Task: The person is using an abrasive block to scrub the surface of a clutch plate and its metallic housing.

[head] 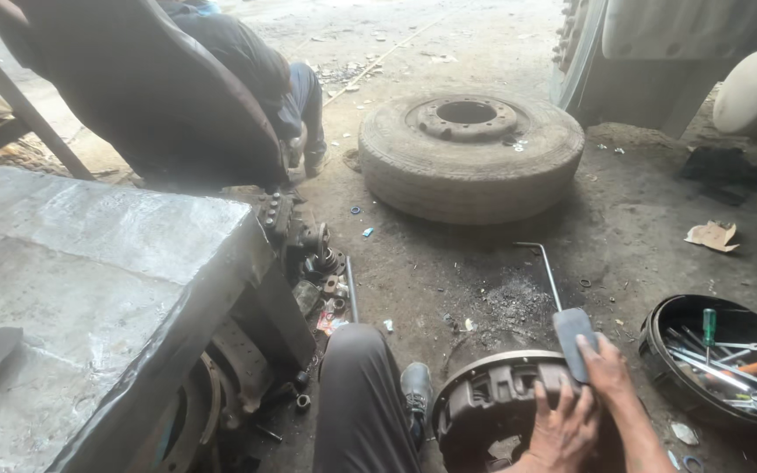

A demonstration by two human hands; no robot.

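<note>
While the left hand (562,429) rests open on the grimy drum (492,394), the right hand (608,368) grips a grey-handled tool (571,337) — bent rod.

Brake drum (492,394) at six o'clock: lower portion cut off by the bottom edge; right flank covered by two hands. Left hand (562,429): wrist and palm base run out of frame at the bottom. Right hand (611,372): its fingers lie behind the dark flat object (574,342), so the grip cannot be confirmed. Tool tray (720,359) at four o'clock: right rim clipped by the frame edge, small contents too fine to identify. Seated person (256,70) at eleven o'clock: upper body hidden behind the dark seat back (151,88). Vehicle (676,52) at one o'clock: only its lower part shows. Parts beneath the metal bench (107,289) at seven o'clock sit in shadow, indistinct.
</note>
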